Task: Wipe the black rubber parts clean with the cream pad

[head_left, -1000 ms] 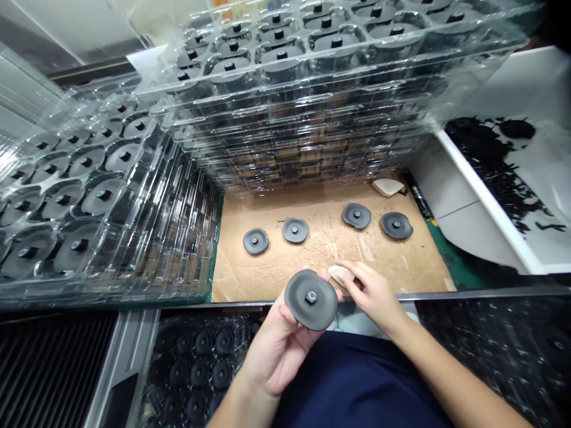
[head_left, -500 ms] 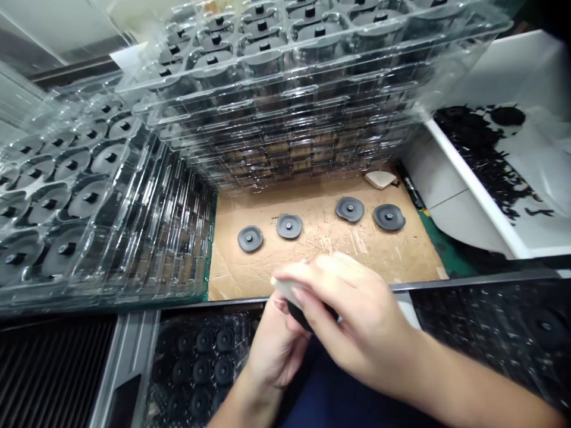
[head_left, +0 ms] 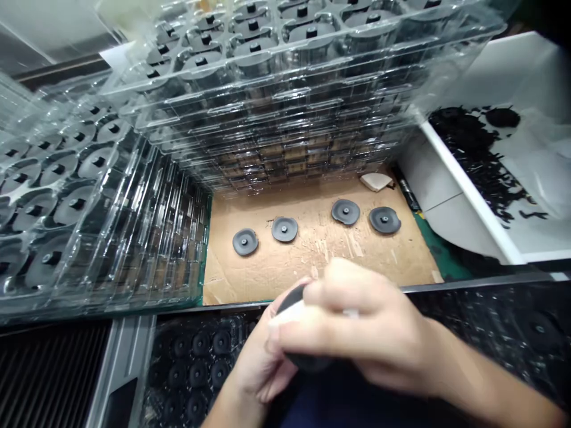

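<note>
My left hand [head_left: 261,353] is closed around the edge of a dark round rubber-like disc [head_left: 307,361], held over the front edge of the bench. Across that disc lies my right hand [head_left: 370,321], slightly blurred, with its fingers pinching a small white pad [head_left: 289,312] against the surface. The fingers cover most of the pad and the disc's middle. Beyond my hands, several similar grey discs, each with a small central stub, rest on a cardboard sheet [head_left: 250,279]; one disc [head_left: 284,229] lies left of the middle, another disc [head_left: 385,220] at the right.
Tall stacks of clear plastic trays [head_left: 285,113] filled with discs stand behind and at the left [head_left: 111,238]. A white bin [head_left: 473,184] with black scraps is at the right. A white wedge-shaped piece [head_left: 376,181] and a dark pen-like tool [head_left: 408,190] lie near it.
My right hand has shifted and turned over the disc, taking the white pad lower across it. More of the disc's upper and lower edge shows. The camera view has moved slightly.
</note>
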Tool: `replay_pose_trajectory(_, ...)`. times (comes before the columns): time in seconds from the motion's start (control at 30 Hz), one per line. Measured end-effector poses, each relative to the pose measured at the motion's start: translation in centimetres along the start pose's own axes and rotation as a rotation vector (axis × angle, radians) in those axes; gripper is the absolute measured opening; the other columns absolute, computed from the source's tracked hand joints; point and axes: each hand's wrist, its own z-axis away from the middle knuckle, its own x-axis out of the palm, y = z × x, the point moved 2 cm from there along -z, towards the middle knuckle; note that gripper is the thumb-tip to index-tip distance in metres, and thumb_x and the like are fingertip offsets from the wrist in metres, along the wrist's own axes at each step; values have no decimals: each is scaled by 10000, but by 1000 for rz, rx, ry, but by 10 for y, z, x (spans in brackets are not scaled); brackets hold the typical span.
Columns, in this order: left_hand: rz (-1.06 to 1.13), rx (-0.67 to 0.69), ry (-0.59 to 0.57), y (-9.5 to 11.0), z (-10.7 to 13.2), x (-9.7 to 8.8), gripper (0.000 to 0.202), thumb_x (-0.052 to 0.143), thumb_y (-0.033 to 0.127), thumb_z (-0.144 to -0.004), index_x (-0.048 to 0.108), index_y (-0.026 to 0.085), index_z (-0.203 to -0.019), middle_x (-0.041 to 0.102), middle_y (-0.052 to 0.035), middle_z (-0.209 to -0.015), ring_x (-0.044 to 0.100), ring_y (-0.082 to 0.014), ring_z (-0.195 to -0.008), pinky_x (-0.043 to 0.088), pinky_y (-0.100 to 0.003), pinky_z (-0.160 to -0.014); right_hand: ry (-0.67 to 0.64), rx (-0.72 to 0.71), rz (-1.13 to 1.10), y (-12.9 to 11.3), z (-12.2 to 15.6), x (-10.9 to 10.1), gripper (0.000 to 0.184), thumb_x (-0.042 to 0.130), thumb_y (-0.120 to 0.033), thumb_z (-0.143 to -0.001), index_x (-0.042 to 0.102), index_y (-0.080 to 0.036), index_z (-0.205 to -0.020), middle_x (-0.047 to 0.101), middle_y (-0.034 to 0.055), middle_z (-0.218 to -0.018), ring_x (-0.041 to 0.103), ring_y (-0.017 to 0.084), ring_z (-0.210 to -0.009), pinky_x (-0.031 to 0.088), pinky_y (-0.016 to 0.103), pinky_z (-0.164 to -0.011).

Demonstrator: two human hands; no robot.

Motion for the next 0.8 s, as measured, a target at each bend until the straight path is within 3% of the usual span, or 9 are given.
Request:
replay_pose_trajectory(0.07,22,20,-68,1,0,-3,522,829,252,-556,673,181,-1049,729,-46,-988,667,-224,-940,496,-301,-894,71,111,-30,13,3,-2,275,430,-113,-920,657,-190,-1054,669,16,-801,579,129,-736,453,265,-681)
replay_pose_trajectory(0.17,106,41,-179,3,0,-5,514,821,268,-573,669,215,-1061,729,-40,-1028,682,-214,-925,504,-293,-884,228,418,-39,28,29,0,265,520,-135,-886,638,-232,-1103,676,16,-888,607,131,-790,479,238,-673)
replay_pose_trajectory(0.3,147,19,-246,6,-1,-4,443,794,257,-619,679,227,-1046,731,-28,-1039,683,-218,-945,502,-273,-871,255,745,-173,36,76,23,197,548,-277,-883,677,-273,-1032,703,18,-957,655,162,-833,525,242,-648)
replay_pose_trajectory(0.4,143,-10,-267,7,-2,-3,479,804,286,-603,673,236,-1061,731,-27,-1044,683,-227,-948,507,-267,-849,197,853,-215,44,97,39,210,552,-330,-866,702,-256,-992,724,37,-958,674,209,-865,552,290,-646)
replay_pose_trajectory(0.5,133,-15,-279,7,-2,-4,469,800,266,-611,673,229,-1061,728,-30,-1056,678,-225,-963,493,-280,-887,221,883,-190,48,99,34,221,540,-340,-868,700,-249,-991,721,47,-987,669,225,-894,551,304,-644)
replay_pose_trajectory(0.57,122,-18,-285,5,-1,-3,454,790,254,-626,673,235,-1064,728,-26,-1054,679,-217,-961,489,-275,-893,273,850,-147,41,89,22,205,539,-317,-879,681,-263,-1017,703,38,-1035,655,208,-922,538,285,-664)
replay_pose_trajectory(0.63,108,-16,-283,2,1,-2,448,789,283,-628,676,239,-1059,733,-26,-1036,688,-206,-924,500,-271,-863,326,724,-87,28,72,8,212,545,-259,-888,643,-285,-1074,682,19,-1066,636,171,-921,511,250,-680)
replay_pose_trajectory(0.73,28,-21,-208,-2,2,-2,460,801,294,-608,683,218,-1046,741,-32,-981,678,-191,-924,486,-256,-865,270,296,-24,3,39,-2,264,505,-178,-909,603,-244,-1145,690,18,-930,599,140,-766,455,259,-655)
replay_pose_trajectory(0.8,-55,-24,-140,-3,2,-4,448,803,280,-606,690,190,-1030,736,-43,-978,657,-206,-977,460,-260,-905,129,70,-4,-6,22,-3,264,445,-137,-916,635,-192,-1091,671,18,-769,542,140,-649,402,283,-599)
